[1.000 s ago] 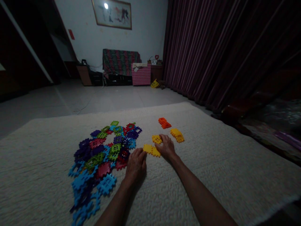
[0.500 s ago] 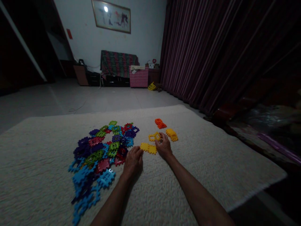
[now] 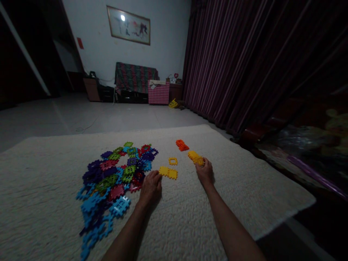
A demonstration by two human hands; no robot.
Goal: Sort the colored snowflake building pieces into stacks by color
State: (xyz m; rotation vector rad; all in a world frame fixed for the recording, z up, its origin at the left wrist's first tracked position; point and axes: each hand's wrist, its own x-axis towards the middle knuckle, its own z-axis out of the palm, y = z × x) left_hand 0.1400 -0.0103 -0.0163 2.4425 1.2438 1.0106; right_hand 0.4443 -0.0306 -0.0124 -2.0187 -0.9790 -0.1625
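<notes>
My left hand (image 3: 151, 185) rests on the mat with its fingers bent together. Its fingertips pinch the left edge of two flat yellow interlocking toy tiles (image 3: 168, 172) lying side by side. Over to the right, my right hand (image 3: 204, 172) has thumb and fingers closed on a yellow interlocking tile (image 3: 199, 161). That tile lies against the near end of a small yellow tile stack (image 3: 192, 155). An open-centred yellow frame tile (image 3: 173, 161) lies alone between the hands. Beyond it sits a cluster of orange tiles (image 3: 182, 145).
A large loose pile of blue, purple, green and red tiles (image 3: 108, 177) spreads to the left of my left hand. Everything lies on a cream quilted mat (image 3: 217, 145). Purple curtains (image 3: 217, 65) hang at the right, and a low cabinet (image 3: 133, 96) stands by the far wall.
My right hand has moved right from beside the yellow frame tiles to the yellow stack, taking one yellow tile along. One frame tile stays behind. My left hand keeps its place at the paired tiles.
</notes>
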